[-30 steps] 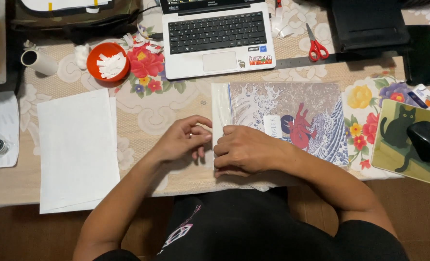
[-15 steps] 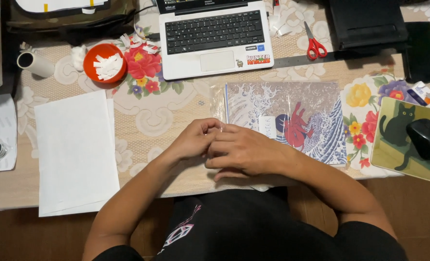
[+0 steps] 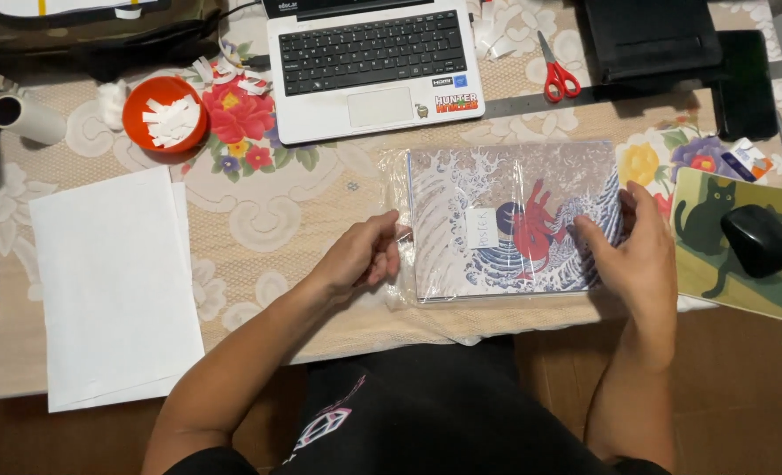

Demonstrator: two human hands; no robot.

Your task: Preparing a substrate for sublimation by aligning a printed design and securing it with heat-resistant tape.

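Head view: both hands' grip on wrapped print (image 3: 514,220); laptop (image 3: 369,62), scissors (image 3: 560,75) beyond.

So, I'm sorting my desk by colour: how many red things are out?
Red bowl of paper strips: 1
Red-handled scissors: 1
Total: 2
Not counted: the red figure on the art print in clear wrap, held by the left hand and right hand.

Head camera — steep downward look, close over table (image 3: 320,211)
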